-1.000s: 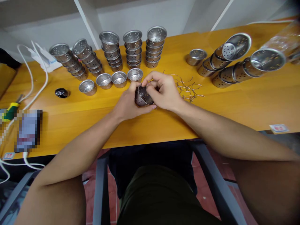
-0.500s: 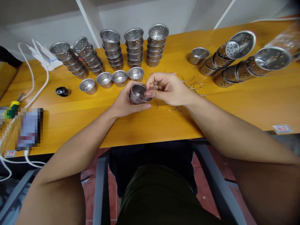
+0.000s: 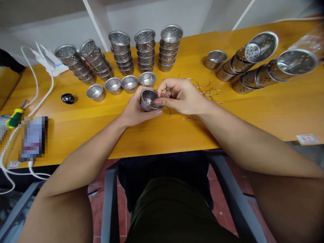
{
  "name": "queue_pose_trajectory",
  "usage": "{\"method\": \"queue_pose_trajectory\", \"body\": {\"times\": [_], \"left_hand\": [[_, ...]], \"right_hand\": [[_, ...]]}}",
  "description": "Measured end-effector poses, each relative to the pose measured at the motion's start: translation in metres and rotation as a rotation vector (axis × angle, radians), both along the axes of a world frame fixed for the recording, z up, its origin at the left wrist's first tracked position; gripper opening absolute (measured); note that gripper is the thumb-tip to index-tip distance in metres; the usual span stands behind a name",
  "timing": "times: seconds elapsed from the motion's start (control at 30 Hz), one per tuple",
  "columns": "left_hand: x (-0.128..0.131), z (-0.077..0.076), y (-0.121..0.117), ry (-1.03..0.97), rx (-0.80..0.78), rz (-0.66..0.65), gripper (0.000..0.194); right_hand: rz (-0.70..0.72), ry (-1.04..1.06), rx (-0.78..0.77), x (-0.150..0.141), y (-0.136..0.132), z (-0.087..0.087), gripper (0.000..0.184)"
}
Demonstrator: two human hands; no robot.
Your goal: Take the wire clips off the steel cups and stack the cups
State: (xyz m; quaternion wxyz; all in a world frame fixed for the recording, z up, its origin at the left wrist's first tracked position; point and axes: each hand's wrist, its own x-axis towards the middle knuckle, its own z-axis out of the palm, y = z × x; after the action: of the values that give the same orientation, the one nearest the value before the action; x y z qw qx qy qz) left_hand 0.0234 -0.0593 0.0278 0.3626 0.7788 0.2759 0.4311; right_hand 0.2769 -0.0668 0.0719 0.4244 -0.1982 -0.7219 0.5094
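Observation:
My left hand (image 3: 133,110) is wrapped round a small perforated metal cup (image 3: 146,101), its open mouth tilted up and toward my right. At the cup's rim my right hand (image 3: 184,96) is closed in a pinch, thumb against fingertips, on a thin curved wire that is mostly hidden by the fingers. More curved wires (image 3: 209,93) lie loose on the table just beyond and beside the right wrist. Beyond the left hand several shallow perforated cups (image 3: 129,84) stand in a short row.
Stacks of perforated cups (image 3: 145,50) stand along the back of the wooden table (image 3: 141,141). Leaning stacks (image 3: 249,79) and a single cup (image 3: 215,59) are at the right. A black shiny object (image 3: 68,98), a screwdriver (image 3: 15,116), white cables and a phone (image 3: 33,138) lie left.
Both hands keep their hold at the cup. The right fingertips have shifted very slightly at the rim, and the whole view has moved a little.

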Motion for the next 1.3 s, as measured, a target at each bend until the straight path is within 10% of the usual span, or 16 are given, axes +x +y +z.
{"method": "queue_pose_trajectory", "body": {"times": [0.33,0.6,1.0,1.3], "left_hand": [[-0.003,-0.003,0.001,0.005,0.073,0.002,0.089],[-0.014,-0.015,0.022,0.006,0.106,0.095,0.104],[-0.012,-0.015,0.022,-0.018,0.07,0.104,0.105],[-0.014,-0.027,0.029,-0.06,-0.004,0.236,0.088]], "right_hand": [[-0.033,-0.008,0.056,0.001,-0.004,-0.002,0.055],[-0.331,-0.146,0.256,0.013,-0.01,0.009,0.043],[-0.269,-0.381,0.529,0.013,-0.007,-0.005,0.029],[-0.608,-0.448,0.424,0.072,0.057,-0.017,0.03]]}}
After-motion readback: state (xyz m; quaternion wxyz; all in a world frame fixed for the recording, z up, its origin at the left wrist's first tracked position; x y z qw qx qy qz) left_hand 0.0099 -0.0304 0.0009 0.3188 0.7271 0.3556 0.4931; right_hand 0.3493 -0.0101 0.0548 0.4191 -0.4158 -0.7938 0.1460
